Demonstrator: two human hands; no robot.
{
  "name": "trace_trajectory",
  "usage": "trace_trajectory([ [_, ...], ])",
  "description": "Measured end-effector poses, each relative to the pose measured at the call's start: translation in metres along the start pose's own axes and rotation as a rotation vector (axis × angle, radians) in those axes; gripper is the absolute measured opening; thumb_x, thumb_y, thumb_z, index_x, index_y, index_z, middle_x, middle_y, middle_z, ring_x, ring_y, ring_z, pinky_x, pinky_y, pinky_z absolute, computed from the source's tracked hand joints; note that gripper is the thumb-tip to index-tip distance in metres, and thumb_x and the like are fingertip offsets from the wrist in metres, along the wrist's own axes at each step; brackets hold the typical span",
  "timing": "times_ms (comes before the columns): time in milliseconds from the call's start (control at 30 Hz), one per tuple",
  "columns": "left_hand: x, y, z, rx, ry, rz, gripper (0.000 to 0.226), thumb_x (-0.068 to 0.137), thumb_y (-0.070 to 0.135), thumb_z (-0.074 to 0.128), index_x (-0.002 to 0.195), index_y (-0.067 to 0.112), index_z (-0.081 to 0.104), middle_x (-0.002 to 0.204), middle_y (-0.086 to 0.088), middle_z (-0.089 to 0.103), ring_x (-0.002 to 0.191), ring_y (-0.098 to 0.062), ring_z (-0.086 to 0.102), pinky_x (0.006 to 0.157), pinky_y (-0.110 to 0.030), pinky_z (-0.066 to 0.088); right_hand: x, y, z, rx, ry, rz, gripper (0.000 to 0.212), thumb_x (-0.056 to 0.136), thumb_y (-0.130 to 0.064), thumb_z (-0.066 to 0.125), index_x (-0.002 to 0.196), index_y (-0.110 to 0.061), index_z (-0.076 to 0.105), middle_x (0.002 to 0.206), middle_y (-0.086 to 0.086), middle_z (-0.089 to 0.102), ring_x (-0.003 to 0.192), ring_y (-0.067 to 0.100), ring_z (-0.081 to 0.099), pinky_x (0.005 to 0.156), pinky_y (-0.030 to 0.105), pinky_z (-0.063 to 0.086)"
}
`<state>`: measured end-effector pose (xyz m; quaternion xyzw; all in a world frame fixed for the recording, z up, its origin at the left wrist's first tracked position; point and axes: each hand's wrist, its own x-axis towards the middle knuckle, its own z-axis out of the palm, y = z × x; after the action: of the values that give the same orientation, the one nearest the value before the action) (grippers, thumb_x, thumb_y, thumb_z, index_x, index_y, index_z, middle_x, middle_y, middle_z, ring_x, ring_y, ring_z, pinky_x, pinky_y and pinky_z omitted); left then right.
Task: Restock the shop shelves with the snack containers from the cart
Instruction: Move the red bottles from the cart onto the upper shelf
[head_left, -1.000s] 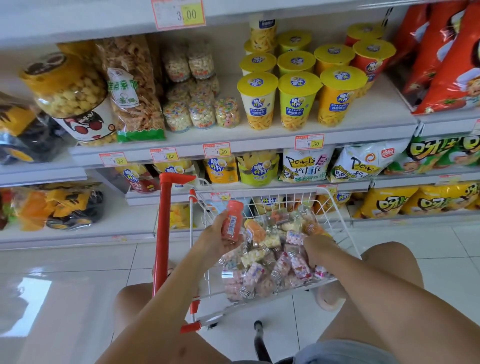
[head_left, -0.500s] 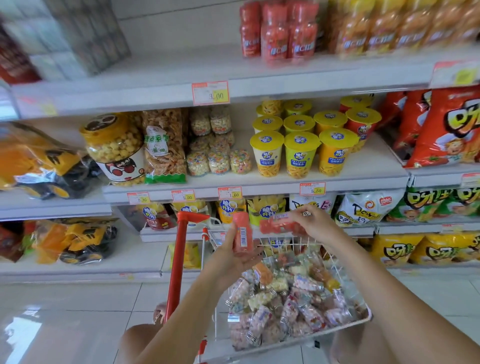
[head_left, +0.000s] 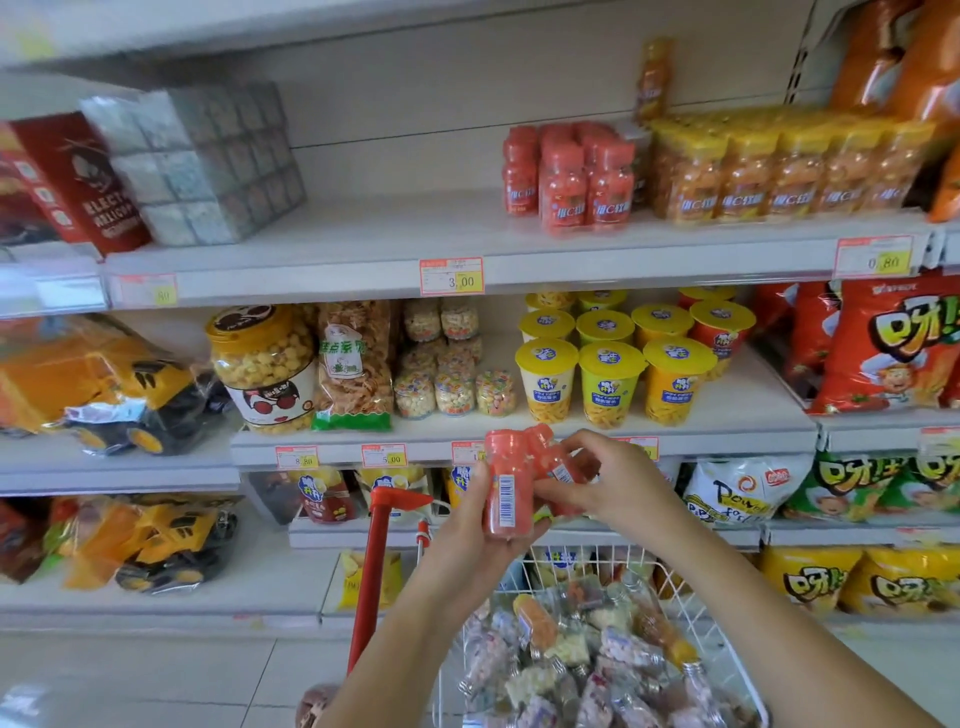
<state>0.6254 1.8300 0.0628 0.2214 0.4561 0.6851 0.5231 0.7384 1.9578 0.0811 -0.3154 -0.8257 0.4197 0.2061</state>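
Both hands have risen from the basket and met before the middle shelf (head_left: 519, 434) edge: the left hand (head_left: 462, 530) grips a red bottle (head_left: 505, 483) upright, barcode outward. Just beside it a second red bottle (head_left: 560, 461) lies tilted, pinched in the right hand (head_left: 610, 480). Below, the cart (head_left: 691, 597) holds mixed snack containers (head_left: 571, 670).

Right hand (head_left: 608, 483) out of cart (head_left: 675, 587), up now, pinching second red bottle (head_left: 558, 462). Left hand (head_left: 467, 535) lifted higher with first red bottle (head_left: 506, 483). Bottles brought together, touching, in front of middle shelf edge (head_left: 727, 441). View tipped up: upper shelf (head_left: 363, 234) with row of matching red bottles (head_left: 566, 176) come into sight.
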Motion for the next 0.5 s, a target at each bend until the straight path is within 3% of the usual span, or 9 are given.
trace_trajectory([
  [100, -0.002, 0.012, -0.003, 0.041, 0.012, 0.015, 0.051, 0.089, 0.046, 0.037, 0.123, 0.013, 0.057, 0.121, -0.009, 0.065, 0.116, -0.02, 0.06, 0.09, -0.036, 0.053, 0.008, -0.012, -0.007, -0.115, -0.006, -0.024, 0.04, 0.068, -0.049, 0.079, 0.092, -0.021, 0.063, 0.074, -0.013, 0.061, 0.065, 0.003, 0.056, 0.055, 0.017, 0.04],
  [200, -0.004, 0.031, -0.007, 0.114, 0.045, 0.069, 0.055, 0.083, 0.049, 0.043, 0.12, 0.012, 0.058, 0.12, -0.01, 0.066, 0.115, -0.023, 0.06, 0.096, -0.041, 0.05, 0.018, -0.026, -0.023, -0.034, -0.048, -0.058, 0.032, 0.073, -0.04, 0.077, 0.099, -0.03, 0.06, 0.089, -0.011, 0.067, 0.079, 0.006, 0.063, 0.071, 0.027, 0.049],
  [267, -0.008, 0.049, -0.008, 0.257, 0.09, 0.11, 0.046, 0.083, 0.052, 0.044, 0.109, 0.02, 0.063, 0.109, -0.005, 0.071, 0.106, -0.015, 0.065, 0.09, -0.032, 0.052, 0.024, -0.038, -0.038, 0.087, -0.065, -0.088, 0.035, 0.076, -0.027, 0.077, 0.101, -0.034, 0.054, 0.096, -0.013, 0.066, 0.086, 0.001, 0.064, 0.077, 0.023, 0.05],
  [333, -0.008, 0.068, -0.01, 0.445, 0.15, 0.185, 0.021, 0.095, 0.045, 0.038, 0.1, 0.04, 0.058, 0.092, 0.016, 0.071, 0.089, 0.007, 0.065, 0.074, -0.01, 0.049, 0.029, -0.053, -0.053, 0.125, -0.036, -0.129, 0.039, 0.074, -0.02, 0.079, 0.099, -0.035, 0.052, 0.098, -0.012, 0.063, 0.089, 0.005, 0.064, 0.079, 0.023, 0.05],
  [400, -0.007, 0.088, -0.014, 0.568, 0.214, 0.27, 0.02, 0.1, 0.041, 0.032, 0.098, 0.046, 0.051, 0.078, 0.031, 0.066, 0.077, 0.02, 0.059, 0.067, -0.006, 0.044, 0.036, -0.067, -0.067, 0.144, -0.002, -0.16, 0.041, 0.072, -0.019, 0.081, 0.098, -0.034, 0.054, 0.097, -0.01, 0.063, 0.089, 0.009, 0.065, 0.079, 0.026, 0.051],
  [500, -0.005, 0.124, -0.007, 0.612, 0.193, 0.404, 0.031, 0.09, 0.049, 0.036, 0.101, 0.031, 0.059, 0.085, 0.015, 0.071, 0.079, 0.007, 0.065, 0.071, -0.013, 0.046, 0.046, -0.088, -0.085, 0.216, 0.032, -0.216, 0.043, 0.065, -0.022, 0.085, 0.098, -0.03, 0.059, 0.096, -0.004, 0.068, 0.09, 0.014, 0.067, 0.082, 0.03, 0.053],
])
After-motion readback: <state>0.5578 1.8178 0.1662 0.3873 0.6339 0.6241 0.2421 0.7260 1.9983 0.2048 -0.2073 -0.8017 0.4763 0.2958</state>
